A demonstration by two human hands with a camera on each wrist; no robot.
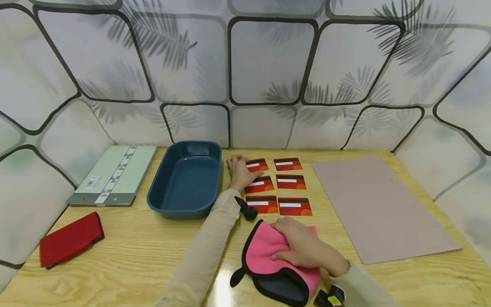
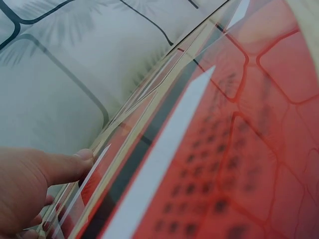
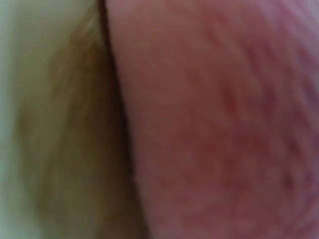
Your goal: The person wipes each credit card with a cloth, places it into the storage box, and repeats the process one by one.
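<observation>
Six-card layout aside, several red cards with a black stripe and a white strip lie in two columns on the table. My left hand (image 1: 240, 172) rests at the left edge of the far-left card (image 1: 258, 165), its thumb reaching toward the card (image 1: 259, 184) below it. In the left wrist view the thumb (image 2: 70, 167) stretches over a card's edge; the other fingers are mostly hidden. My right hand (image 1: 299, 245) holds a folded cloth (image 1: 264, 251), pink on one side and dark grey inside, with black trim and a loop. The right wrist view shows only blurred pink cloth (image 3: 214, 124).
A dark blue tray (image 1: 184, 212) stands left of the cards. Further left are a pale green box-like folder (image 1: 101, 175) and a red wallet-like case (image 1: 71, 239). A flat pinkish-grey board (image 1: 383, 209) lies at the right. A patterned curtain (image 1: 268, 64) closes off the back.
</observation>
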